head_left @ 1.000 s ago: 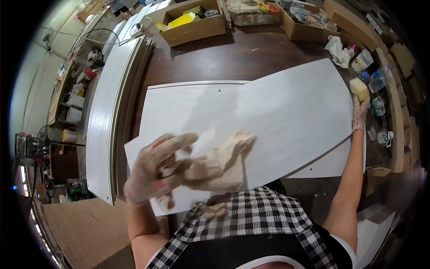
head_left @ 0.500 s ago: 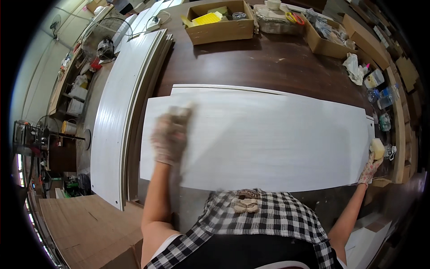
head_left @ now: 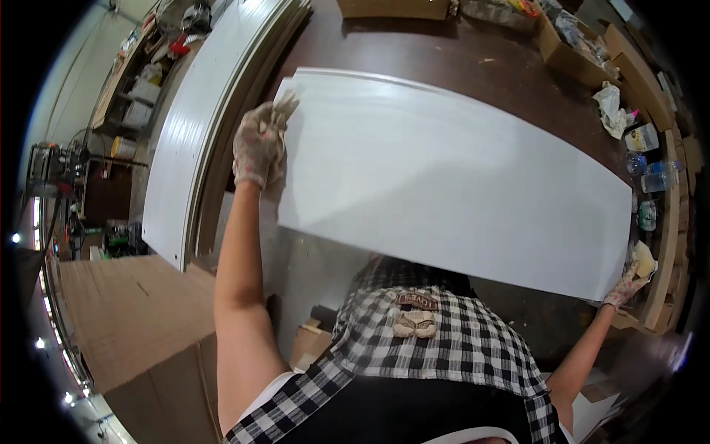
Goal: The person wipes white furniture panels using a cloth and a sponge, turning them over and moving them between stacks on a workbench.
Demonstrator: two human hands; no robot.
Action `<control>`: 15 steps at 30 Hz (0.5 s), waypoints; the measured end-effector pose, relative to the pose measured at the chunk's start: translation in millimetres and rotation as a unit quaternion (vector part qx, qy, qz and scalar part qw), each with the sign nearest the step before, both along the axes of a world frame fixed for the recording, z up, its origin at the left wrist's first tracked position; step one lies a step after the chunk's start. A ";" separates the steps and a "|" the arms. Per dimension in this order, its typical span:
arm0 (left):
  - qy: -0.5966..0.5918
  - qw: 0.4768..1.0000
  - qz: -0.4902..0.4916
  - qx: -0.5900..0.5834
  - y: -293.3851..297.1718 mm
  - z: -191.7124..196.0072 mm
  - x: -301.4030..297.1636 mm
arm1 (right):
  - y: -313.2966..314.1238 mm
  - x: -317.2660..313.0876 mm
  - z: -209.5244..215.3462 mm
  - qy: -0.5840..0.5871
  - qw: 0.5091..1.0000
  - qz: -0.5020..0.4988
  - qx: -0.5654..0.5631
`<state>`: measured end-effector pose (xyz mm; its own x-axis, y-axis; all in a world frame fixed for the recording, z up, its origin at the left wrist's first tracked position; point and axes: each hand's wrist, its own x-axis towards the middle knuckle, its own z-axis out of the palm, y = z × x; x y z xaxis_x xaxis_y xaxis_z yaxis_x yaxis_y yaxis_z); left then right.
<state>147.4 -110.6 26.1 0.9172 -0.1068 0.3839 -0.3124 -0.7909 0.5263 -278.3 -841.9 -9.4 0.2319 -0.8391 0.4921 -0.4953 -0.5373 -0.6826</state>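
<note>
A long white board (head_left: 444,170) lies on the dark table in front of me, its near edge overhanging on my side. At its left end is my left hand (head_left: 255,144), in a stained glove, with fingers closed around a crumpled beige rag (head_left: 281,122) against the board's edge. My right hand (head_left: 625,287), also gloved, is at the board's right end. It is closed on a pale yellow sponge (head_left: 644,260), its fingers partly hidden.
White boards (head_left: 211,103) are stacked on the left. Cardboard boxes (head_left: 569,48) stand along the back, with a crumpled white cloth (head_left: 611,111) and plastic bottles (head_left: 657,179) on the right. A large carton (head_left: 133,318) is at the lower left. The brown table (head_left: 355,44) shows beyond the board.
My left hand has moved from over the board's face to its left end with the rag. The white board now sits at a slant, and the view has shifted nearer.
</note>
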 end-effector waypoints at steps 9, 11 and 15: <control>0.078 0.916 -0.069 -0.387 -57.9 27.7 -71.1 | 77.0 27.3 -39.0 -0.197 0.959 0.133 0.155; 0.017 0.988 -0.124 -0.095 -49.6 5.2 -93.0 | 108.8 29.2 -57.4 -0.047 0.973 0.220 0.044; 0.007 0.964 -0.262 0.045 -34.7 21.2 -118.9 | 301.0 91.6 -10.0 -0.222 0.902 0.296 0.225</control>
